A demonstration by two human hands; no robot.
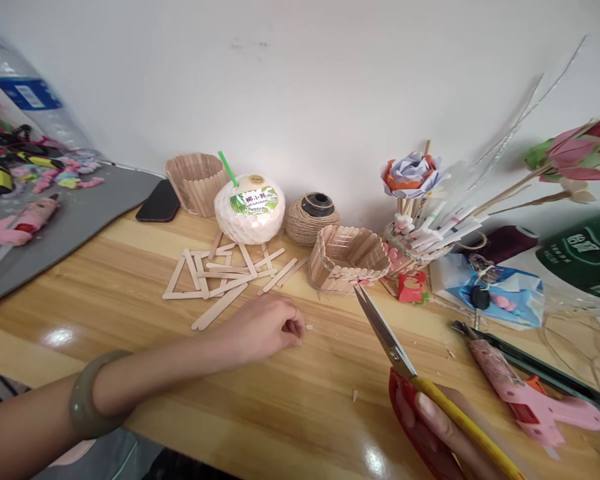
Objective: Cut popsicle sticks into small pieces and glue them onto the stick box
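My right hand is wrapped round the red and yellow handles of a pair of scissors. The blades look closed and point away from me. My left hand, above a bracelet on the wrist, hangs low over the wooden table with curled fingers; whatever they pinch is hidden. A small wood scrap lies by its fingertips. Just beyond it is a loose pile of wooden craft sticks. A small box made of craft sticks, trimmed with silvery cord, stands beyond the scissor tips.
A white coconut with a green straw, a twine spool, a stick-built cup and a phone line the back. Right, a pink glue gun lies beside a utility knife. Paper flowers stand behind.
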